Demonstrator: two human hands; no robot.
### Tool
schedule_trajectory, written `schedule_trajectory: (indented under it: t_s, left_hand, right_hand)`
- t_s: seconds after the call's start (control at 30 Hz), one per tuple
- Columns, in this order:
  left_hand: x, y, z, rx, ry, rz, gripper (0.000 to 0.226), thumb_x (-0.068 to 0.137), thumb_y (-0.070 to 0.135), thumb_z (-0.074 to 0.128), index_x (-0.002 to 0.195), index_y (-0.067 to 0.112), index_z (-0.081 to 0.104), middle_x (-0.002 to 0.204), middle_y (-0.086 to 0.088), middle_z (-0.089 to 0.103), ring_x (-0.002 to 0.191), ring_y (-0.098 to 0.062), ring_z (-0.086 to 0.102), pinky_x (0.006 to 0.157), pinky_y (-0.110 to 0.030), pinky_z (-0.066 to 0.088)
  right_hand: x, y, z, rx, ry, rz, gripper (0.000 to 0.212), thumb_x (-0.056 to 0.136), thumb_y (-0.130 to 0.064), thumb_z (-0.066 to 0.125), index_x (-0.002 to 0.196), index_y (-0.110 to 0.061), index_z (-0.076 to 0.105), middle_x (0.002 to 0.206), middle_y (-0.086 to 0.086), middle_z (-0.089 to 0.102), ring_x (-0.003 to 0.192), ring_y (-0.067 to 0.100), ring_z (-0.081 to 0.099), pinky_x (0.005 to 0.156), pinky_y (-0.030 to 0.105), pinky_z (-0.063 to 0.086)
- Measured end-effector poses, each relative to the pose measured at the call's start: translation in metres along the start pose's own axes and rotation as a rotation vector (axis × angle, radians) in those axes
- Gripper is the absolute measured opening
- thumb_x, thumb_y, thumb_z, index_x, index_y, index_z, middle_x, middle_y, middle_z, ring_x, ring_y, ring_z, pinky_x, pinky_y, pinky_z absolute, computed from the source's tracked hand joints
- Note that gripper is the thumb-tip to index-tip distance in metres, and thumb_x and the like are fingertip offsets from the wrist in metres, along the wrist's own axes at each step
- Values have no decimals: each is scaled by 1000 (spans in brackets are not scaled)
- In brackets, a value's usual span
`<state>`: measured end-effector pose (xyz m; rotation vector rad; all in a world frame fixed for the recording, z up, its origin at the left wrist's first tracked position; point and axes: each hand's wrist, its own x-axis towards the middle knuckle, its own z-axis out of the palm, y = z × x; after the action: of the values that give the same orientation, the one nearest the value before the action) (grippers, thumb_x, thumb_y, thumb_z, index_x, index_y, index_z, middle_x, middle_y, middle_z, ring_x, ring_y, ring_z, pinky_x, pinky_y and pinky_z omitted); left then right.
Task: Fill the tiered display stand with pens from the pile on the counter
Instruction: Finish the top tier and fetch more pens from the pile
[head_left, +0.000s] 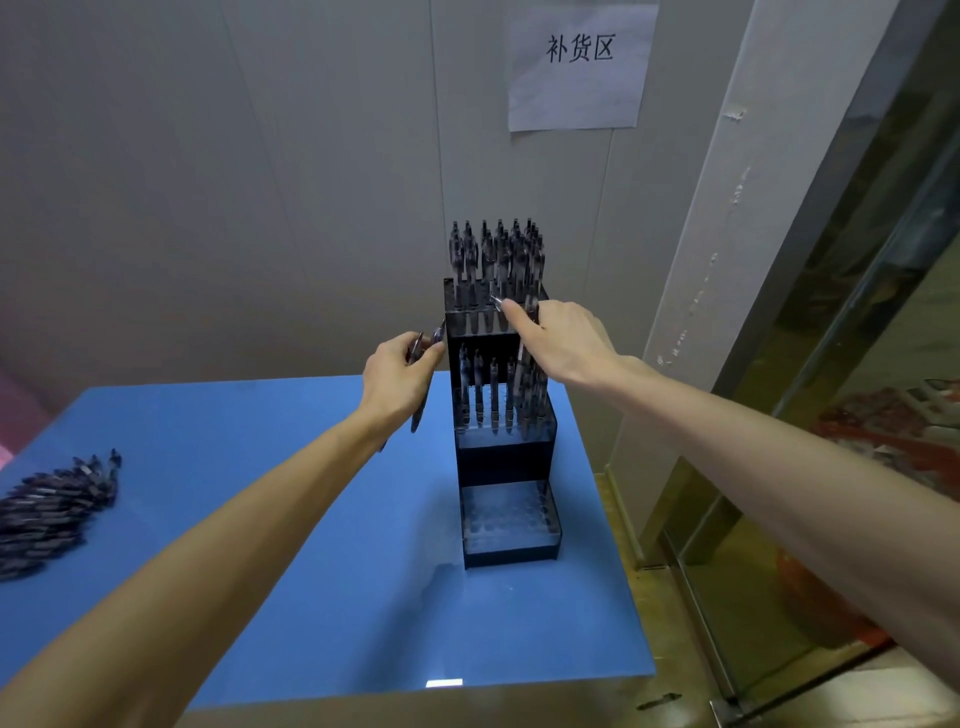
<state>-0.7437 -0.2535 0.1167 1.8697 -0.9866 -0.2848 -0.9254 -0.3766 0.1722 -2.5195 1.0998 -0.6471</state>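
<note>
A shop's restocking corner: at one o'clock a paper sign on the wall panel reads 补货区, above a blue counter; glass doors stand at three o'clock.

1. The display stand is a black three-step rack with clear fronts, standing upright near the right edge of the blue counter, tallest step at the back by the wall.
2. Top step is packed with dark pens, all upright, clicker ends up.
3. Middle step has one row of pens standing in its holes, roughly half full.
4. Bottom step holds no pens, you can see the hole grid through the clear front.
5. The pile of pens lies flat at the counter's left edge, well apart from the stand, all pointing about the same way. A bit blurry.
</note>
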Motion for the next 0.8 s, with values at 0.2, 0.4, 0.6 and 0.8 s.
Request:
schedule_trajectory:
  t_s: [0.2,0.4,0.6,0.8]
  left_hand:
    - [-3,6,1,-60,12,50,16,96,36,68,92,22,73,83,0,71,83,-22,64,78,-38,53]
    - [-3,6,3,-60,31,75,17,92,34,74,84,20,69,82,-5,71,79,-20,64,72,-35,51]
    - [-2,5,7,13,19,111,21,91,37,75,91,16,71,83,3,70,79,-16,61,71,-33,49]
    - [0,5,11,57,17,137,21,89,39,76,92,20,70,83,11,69,80,-10,62,68,-30,49]
  right_hand:
    - [0,6,3,314,-47,120,42,91,-48,70,70,-15,54,59,-2,52,51,14,46,58,30,40]
    - [2,4,5,568,-95,240,34,76,-41,87,80,-11,71,61,-4,56,55,12,47,56,26,39]
    - [2,0,10,538,-168,273,22,77,-30,88,85,-12,78,66,-5,61,60,11,52,59,24,40]
    - [5,-10,13,465,-151,278,28,82,-31,84,86,-5,71,70,-1,61,63,14,55,57,27,40]
